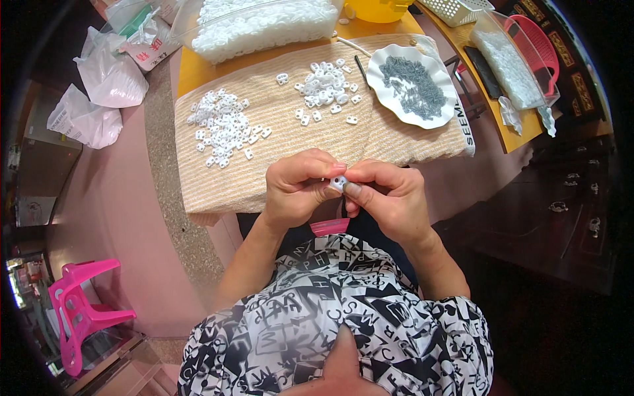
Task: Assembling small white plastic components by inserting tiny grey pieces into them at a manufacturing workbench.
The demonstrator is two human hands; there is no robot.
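Between my two hands, at the near edge of the cloth-covered table, is a small white plastic piece with dark holes. Thumb and fingertips of my left hand pinch its left side. My right hand grips it from the right, the thumb pressed against it. Fingers cover part of the piece. Beyond my hands lie two loose piles of similar pieces, a larger left pile and a smaller middle pile. A white scalloped plate to the right bears many small grey pieces.
A clear bin of white parts stands at the back, beside a yellow container. Below my hands is a pink container. White bags and a pink stool are at left; another parts bin sits on the right table.
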